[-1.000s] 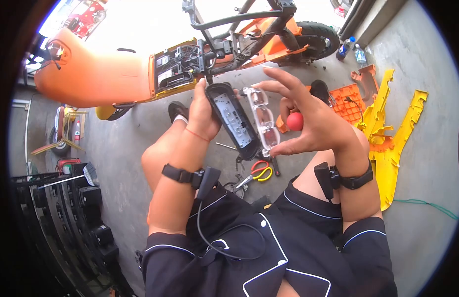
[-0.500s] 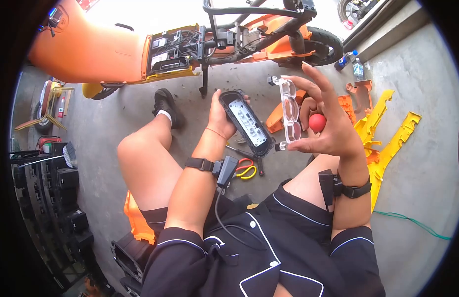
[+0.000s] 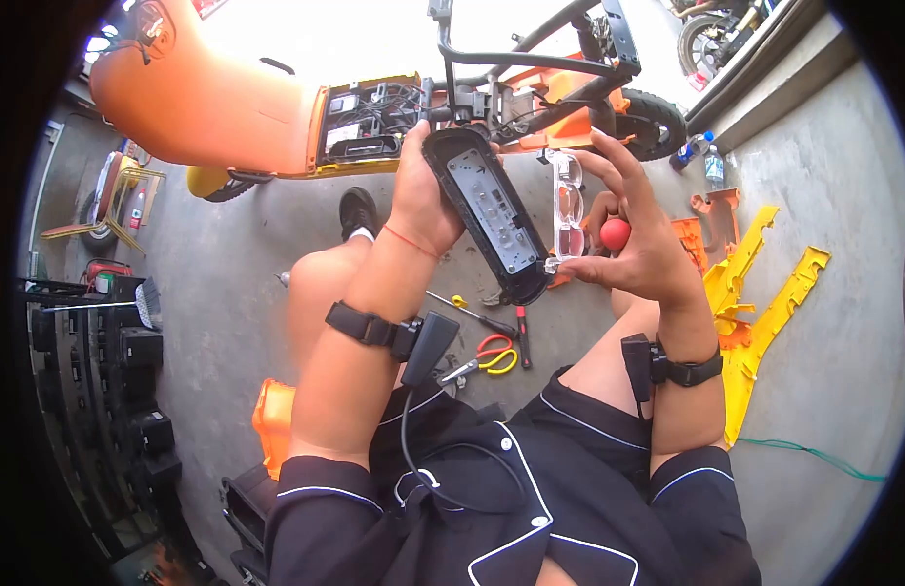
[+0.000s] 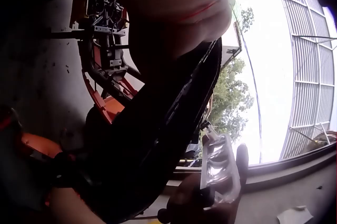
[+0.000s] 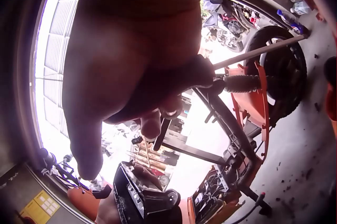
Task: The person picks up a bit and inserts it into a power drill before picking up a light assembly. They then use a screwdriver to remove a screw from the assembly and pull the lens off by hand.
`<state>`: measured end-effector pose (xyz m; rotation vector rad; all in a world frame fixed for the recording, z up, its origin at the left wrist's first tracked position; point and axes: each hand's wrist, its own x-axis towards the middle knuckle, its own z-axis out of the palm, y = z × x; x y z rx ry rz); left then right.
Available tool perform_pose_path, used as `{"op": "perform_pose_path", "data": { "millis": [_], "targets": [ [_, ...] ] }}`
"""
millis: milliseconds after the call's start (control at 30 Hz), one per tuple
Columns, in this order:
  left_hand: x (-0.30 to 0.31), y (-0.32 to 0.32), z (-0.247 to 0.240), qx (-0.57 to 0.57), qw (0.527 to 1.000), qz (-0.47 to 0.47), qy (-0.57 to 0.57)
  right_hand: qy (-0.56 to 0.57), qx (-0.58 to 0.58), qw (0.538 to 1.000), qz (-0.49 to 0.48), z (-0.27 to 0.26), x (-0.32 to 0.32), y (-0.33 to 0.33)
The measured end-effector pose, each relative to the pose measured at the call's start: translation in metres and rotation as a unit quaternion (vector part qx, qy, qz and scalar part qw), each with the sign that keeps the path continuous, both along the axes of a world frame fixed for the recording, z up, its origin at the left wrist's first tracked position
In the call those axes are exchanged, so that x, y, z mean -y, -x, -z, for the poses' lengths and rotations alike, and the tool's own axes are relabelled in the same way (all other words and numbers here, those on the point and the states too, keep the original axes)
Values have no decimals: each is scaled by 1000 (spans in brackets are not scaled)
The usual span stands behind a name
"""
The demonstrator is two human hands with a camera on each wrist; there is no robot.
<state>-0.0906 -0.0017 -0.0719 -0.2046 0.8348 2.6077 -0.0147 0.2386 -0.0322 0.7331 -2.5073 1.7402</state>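
Note:
My left hand (image 3: pixel 418 200) grips a long black lamp housing (image 3: pixel 487 215) by its upper end, its open face with a grey LED board turned toward me. My right hand (image 3: pixel 623 234) pinches a clear plastic lens (image 3: pixel 567 210) between thumb and fingers, upright just right of the housing, its lower end close to the housing's lower end. A red ball-shaped tool handle (image 3: pixel 615 234) sits in that palm. In the left wrist view the housing (image 4: pixel 158 129) is a dark shape with the lens (image 4: pixel 221 166) beside it. The right wrist view shows the housing (image 5: pixel 137 192) low down.
A stripped orange scooter (image 3: pixel 228 107) lies across the concrete ahead, wiring bay open. Scissors (image 3: pixel 496 356) and a screwdriver (image 3: pixel 467 314) lie by my knees. Yellow panels (image 3: pixel 765 293) and orange panels (image 3: pixel 711 230) lie right, bottles (image 3: pixel 714 166) by the wall, black crates (image 3: pixel 130 371) left.
Both hands have risen toward the scooter. The housing has been lifted, and the lens has come in close to its right side.

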Motion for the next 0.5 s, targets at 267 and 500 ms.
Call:
{"op": "perform_pose_path", "data": {
  "millis": [267,500],
  "targets": [
    [21,-5,12,8,999,-38,-20,-25,13,1000,12,7,7,4],
    [18,-18,-7,21,999,-21,-24,17,20,1000,-13,7,14,3]
  ]
}}
